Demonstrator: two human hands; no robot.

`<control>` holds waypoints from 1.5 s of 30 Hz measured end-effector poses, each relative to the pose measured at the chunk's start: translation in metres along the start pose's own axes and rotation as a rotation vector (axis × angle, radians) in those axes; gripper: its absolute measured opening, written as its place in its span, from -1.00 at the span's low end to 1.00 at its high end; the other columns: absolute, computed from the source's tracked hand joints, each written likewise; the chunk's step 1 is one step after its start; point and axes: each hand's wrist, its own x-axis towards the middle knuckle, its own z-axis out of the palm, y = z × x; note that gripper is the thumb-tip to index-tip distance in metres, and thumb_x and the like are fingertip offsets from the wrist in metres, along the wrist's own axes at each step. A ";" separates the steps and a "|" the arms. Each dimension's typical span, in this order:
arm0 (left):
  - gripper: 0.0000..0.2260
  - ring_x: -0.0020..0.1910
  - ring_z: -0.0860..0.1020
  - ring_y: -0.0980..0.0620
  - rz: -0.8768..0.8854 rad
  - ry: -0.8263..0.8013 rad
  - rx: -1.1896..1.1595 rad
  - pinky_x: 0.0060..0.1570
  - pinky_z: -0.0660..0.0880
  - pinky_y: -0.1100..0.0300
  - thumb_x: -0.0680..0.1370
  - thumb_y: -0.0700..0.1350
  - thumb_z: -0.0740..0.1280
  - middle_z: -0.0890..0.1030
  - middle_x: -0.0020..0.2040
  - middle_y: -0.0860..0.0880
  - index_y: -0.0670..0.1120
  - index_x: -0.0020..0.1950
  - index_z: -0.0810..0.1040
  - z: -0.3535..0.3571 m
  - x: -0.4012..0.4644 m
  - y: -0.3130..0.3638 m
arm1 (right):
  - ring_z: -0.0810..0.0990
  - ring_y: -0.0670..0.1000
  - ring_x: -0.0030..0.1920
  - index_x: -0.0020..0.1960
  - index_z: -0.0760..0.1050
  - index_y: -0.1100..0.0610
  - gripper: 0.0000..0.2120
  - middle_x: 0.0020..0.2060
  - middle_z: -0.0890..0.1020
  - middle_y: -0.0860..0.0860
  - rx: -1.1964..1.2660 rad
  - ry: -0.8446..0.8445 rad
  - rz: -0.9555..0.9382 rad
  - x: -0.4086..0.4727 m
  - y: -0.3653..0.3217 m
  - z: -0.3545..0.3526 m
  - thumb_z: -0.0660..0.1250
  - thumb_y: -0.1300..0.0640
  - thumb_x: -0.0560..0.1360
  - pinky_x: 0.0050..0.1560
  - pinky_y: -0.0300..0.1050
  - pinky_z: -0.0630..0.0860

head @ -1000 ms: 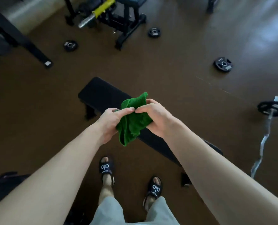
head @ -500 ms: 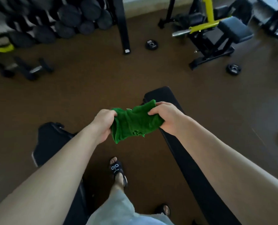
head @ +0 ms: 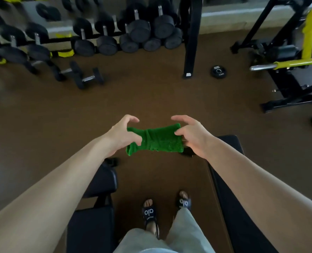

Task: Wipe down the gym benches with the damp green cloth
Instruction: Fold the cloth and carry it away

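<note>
Left hand (head: 122,136) and right hand (head: 191,136) pinch the green cloth (head: 159,139) ends, other fingers spread; flatten it fully before wiping the bench (head: 230,143).

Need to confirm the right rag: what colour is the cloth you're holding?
Solid green cloth, no pattern, clearest in the head view.

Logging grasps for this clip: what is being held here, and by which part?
The green cloth, stretched between both hands: left hand pinches its left end, right hand its right end.
</note>
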 end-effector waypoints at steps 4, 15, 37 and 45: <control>-0.47 -0.09 0.56 -0.13 0.022 0.017 0.312 -0.33 0.50 0.15 0.40 -0.28 0.50 0.27 0.25 -0.09 0.10 0.25 0.42 -0.019 0.034 0.017 | 0.53 0.13 0.31 0.17 0.66 -0.14 -0.49 0.32 0.54 0.06 -0.307 -0.038 -0.088 0.043 -0.043 0.010 0.38 0.39 0.41 0.35 0.15 0.51; -0.77 0.13 0.50 -0.07 0.000 0.342 0.419 0.07 0.48 0.12 0.52 -0.24 0.42 0.35 0.18 -0.04 0.05 0.06 0.51 -0.095 0.100 0.047 | 0.50 0.07 -0.02 0.15 0.60 0.08 -0.78 -0.01 0.49 0.03 -1.146 -0.206 -0.566 0.157 -0.158 0.052 0.37 0.26 0.52 -0.09 -0.05 0.47; -0.78 -0.05 0.64 -0.15 -0.213 0.462 -0.183 -0.07 0.41 0.09 0.62 0.12 0.37 0.69 0.03 -0.19 0.01 0.13 0.66 -0.485 0.202 -0.030 | 0.64 0.10 0.18 0.23 0.55 0.12 -0.78 0.17 0.65 0.06 -0.746 -0.573 -0.207 0.413 -0.423 0.373 0.40 0.17 0.59 0.27 0.18 0.58; -0.90 0.02 0.70 0.00 -0.359 0.695 -0.657 0.14 0.60 0.09 0.62 0.01 0.39 0.70 0.08 0.01 0.04 0.10 0.63 -0.613 0.265 -0.075 | 0.68 0.06 -0.01 0.17 0.51 0.16 -0.85 0.06 0.63 0.08 -0.631 -0.627 -0.225 0.491 -0.488 0.521 0.37 0.22 0.61 -0.06 0.07 0.71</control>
